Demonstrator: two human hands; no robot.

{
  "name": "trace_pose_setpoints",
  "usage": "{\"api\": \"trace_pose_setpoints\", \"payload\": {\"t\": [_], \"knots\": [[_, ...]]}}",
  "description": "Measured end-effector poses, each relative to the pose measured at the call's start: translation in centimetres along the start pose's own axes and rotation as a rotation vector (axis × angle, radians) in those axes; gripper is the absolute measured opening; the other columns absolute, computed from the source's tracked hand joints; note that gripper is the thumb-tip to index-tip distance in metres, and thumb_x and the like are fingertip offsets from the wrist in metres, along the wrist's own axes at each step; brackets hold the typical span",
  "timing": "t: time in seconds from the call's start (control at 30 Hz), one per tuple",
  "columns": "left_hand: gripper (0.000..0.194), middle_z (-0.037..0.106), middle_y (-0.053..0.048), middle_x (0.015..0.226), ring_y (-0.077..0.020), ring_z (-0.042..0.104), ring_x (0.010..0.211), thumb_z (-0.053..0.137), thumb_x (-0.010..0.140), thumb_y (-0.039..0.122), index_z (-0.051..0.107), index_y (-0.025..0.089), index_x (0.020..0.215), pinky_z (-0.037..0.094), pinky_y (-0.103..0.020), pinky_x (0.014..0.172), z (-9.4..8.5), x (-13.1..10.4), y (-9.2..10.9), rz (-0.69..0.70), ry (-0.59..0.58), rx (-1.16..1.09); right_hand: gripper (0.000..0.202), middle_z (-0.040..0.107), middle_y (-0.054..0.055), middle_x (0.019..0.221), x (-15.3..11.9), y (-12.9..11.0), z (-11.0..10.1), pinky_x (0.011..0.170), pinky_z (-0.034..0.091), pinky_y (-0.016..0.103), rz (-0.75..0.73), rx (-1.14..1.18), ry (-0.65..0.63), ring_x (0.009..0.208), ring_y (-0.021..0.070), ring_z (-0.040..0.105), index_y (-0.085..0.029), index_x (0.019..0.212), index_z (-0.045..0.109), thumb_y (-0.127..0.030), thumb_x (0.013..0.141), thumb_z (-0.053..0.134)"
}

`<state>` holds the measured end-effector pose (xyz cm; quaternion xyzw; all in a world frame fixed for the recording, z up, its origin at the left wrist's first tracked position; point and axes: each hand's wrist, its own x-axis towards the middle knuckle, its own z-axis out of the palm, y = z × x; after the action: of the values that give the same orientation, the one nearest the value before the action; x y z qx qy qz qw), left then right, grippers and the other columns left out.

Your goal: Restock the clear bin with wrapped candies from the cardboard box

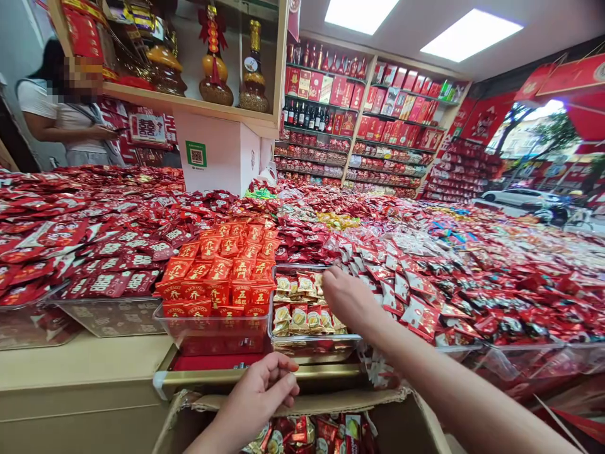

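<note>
Over the right side of a clear bin of gold and red packets is my right hand. Its fingers point down and are mostly hidden behind the back of the hand, so what they hold cannot be made out. My left hand hovers above the near edge of an open cardboard box, fingers curled loosely and apart, with nothing in it. Red and gold packets lie inside the box. Left of the gold packets, a clear bin holds upright orange-red packets in rows.
Heaped bins of red packets stretch left, with more wrapped sweets on the right. A glass-fronted cabinet overhangs a white pillar. A person stands at the back left. Stocked shelves line the back.
</note>
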<state>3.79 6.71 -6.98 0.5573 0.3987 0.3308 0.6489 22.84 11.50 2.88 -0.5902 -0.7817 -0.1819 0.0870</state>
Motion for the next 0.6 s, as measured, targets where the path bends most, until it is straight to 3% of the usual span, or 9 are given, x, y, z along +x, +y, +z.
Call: {"api": "trace_pose_setpoints", "payload": {"t": [0.07, 0.13, 0.37, 0.47, 0.6], "knots": [[0.021, 0.059, 0.000, 0.068, -0.0115, 0.053, 0.062, 0.055, 0.075, 0.034, 0.052, 0.016, 0.085, 0.041, -0.024, 0.061, 0.0, -0.1, -0.2, 0.013, 0.000, 0.049, 0.022, 0.061, 0.011, 0.083, 2.8, 0.5, 1.5, 0.052, 0.041, 0.023, 0.038, -0.029, -0.142, 0.067, 0.0181, 0.061, -0.012, 0.084, 0.057, -0.005, 0.077, 0.037], [0.017, 0.058, 0.000, 0.069, -0.0125, 0.053, 0.064, 0.052, 0.077, 0.031, 0.052, 0.016, 0.084, 0.042, -0.026, 0.063, 0.0, -0.2, -0.4, 0.043, 0.002, 0.094, 0.023, 0.062, 0.012, 0.085, 4.5, 0.6, 2.9, 0.056, 0.043, 0.024, 0.046, -0.022, -0.196, 0.073, 0.0203, 0.062, -0.011, 0.084, 0.059, -0.004, 0.075, 0.039], [0.010, 0.050, 0.004, 0.061, -0.0112, 0.045, 0.059, 0.047, 0.077, 0.024, 0.052, 0.016, 0.082, 0.037, -0.022, 0.057, 0.3, -0.5, -0.3, 0.085, -0.010, 0.256, 0.024, 0.066, 0.013, 0.083, 5.0, 0.6, 5.8, 0.062, 0.045, 0.027, 0.081, 0.009, -0.272, 0.079, 0.0226, 0.062, -0.012, 0.079, 0.062, -0.005, 0.074, 0.040], [0.011, 0.046, 0.005, 0.060, -0.0108, 0.042, 0.059, 0.048, 0.076, 0.025, 0.053, 0.017, 0.081, 0.035, -0.021, 0.056, 0.4, -0.8, 0.0, 0.111, -0.012, 0.326, 0.023, 0.066, 0.012, 0.082, 5.3, 0.8, 5.7, 0.064, 0.044, 0.027, 0.091, 0.018, -0.292, 0.080, 0.0224, 0.062, -0.012, 0.076, 0.063, -0.005, 0.071, 0.042], [0.012, 0.046, 0.005, 0.060, -0.0109, 0.042, 0.058, 0.049, 0.077, 0.026, 0.054, 0.017, 0.081, 0.035, -0.020, 0.056, 0.3, -0.9, -0.1, 0.123, -0.018, 0.342, 0.026, 0.063, 0.013, 0.088, 4.2, -0.4, 3.0, 0.062, 0.042, 0.027, 0.122, 0.011, -0.245, 0.083, 0.0224, 0.059, -0.013, 0.084, 0.061, -0.004, 0.072, 0.039]]}}
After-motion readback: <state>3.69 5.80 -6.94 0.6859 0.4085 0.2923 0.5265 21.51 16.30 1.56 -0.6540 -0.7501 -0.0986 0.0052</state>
